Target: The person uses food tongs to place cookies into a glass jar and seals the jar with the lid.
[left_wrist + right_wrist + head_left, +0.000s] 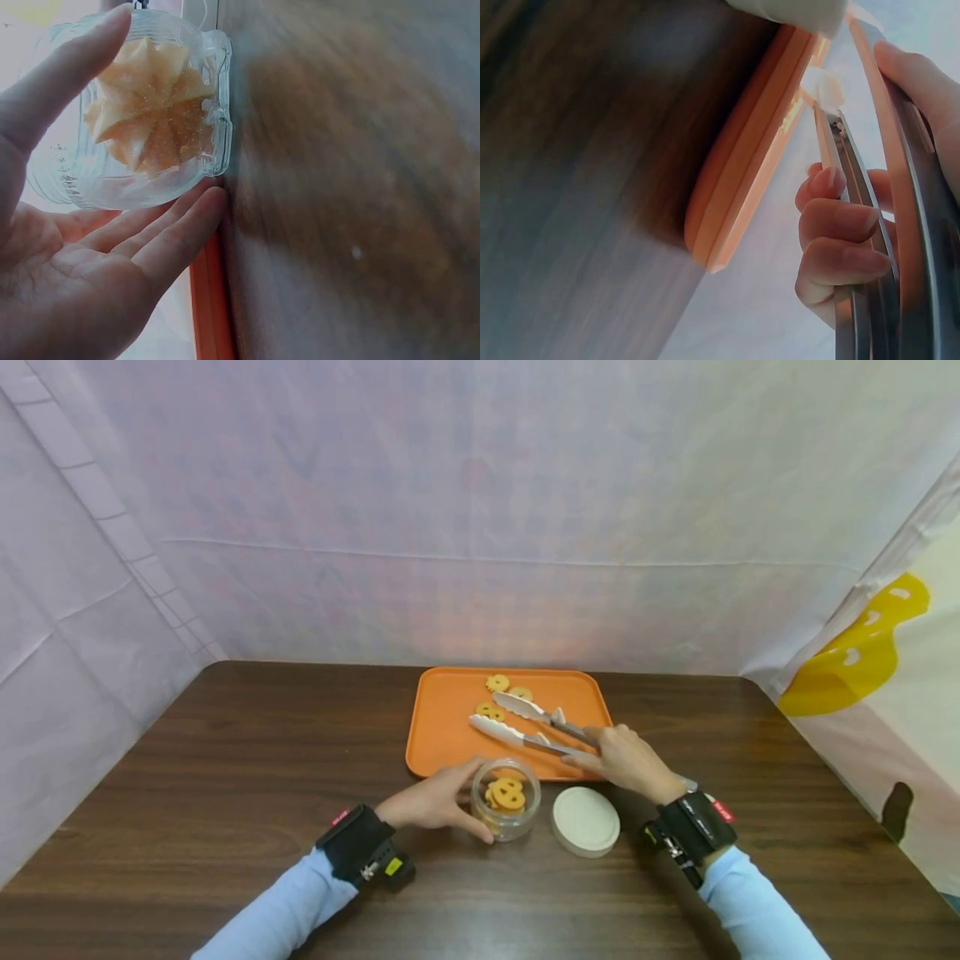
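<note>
My left hand (435,799) (97,277) curls round a clear glass jar (517,832) (127,196), thumb on one side and fingers on the other. Several yellow biscuits (506,795) (150,109) lie inside the jar, which has no lid on. In my right hand (632,762) (844,244) are metal tongs (551,747) (915,232), gripped between thumb and fingers. Their two pale, scalloped tips stand apart over an orange tray (442,735) (731,202), close to some biscuits (497,682). Whether the tips touch a biscuit, I cannot tell.
A round white lid (587,822) (802,9) lies on the brown wooden table (315,727) just right of the jar, below the tray's near edge. Pale cloth (450,527) hangs behind the table and at both sides, with a yellow shape on the right.
</note>
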Action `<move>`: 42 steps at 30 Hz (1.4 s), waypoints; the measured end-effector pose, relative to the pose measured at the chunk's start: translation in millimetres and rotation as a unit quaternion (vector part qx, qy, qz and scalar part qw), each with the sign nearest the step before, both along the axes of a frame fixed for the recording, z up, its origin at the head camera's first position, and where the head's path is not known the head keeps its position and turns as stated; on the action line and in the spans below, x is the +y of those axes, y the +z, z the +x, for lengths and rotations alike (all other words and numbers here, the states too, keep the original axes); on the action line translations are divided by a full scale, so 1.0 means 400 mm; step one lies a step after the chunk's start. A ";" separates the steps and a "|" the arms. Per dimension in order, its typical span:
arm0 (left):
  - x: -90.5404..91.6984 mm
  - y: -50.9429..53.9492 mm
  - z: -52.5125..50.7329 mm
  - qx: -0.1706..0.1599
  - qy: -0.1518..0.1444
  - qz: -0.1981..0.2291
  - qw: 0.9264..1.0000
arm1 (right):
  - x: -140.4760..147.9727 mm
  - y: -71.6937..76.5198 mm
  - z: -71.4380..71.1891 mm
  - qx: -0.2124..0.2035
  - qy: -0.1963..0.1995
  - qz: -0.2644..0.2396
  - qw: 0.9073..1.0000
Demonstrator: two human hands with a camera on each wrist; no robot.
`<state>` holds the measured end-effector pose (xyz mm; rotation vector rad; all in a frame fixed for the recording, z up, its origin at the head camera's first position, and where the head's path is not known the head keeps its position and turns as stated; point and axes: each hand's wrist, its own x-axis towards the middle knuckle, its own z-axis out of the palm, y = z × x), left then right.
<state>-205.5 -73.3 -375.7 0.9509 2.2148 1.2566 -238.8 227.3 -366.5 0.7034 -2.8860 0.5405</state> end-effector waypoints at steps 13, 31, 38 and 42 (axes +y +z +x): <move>0.000 -0.008 -0.002 0.013 -0.005 0.006 1.000 | -0.008 -0.001 0.002 0.051 -0.002 0.021 0.998; 0.002 -0.007 -0.003 -0.001 -0.004 0.009 1.000 | 0.034 -0.006 0.026 0.033 0.000 0.001 0.999; 0.003 -0.006 -0.001 -0.005 -0.002 0.011 1.000 | 0.063 0.009 0.049 0.028 0.002 -0.007 1.000; 0.002 -0.004 0.001 -0.005 -0.002 0.011 1.000 | 0.085 0.018 0.066 0.035 0.005 -0.013 0.999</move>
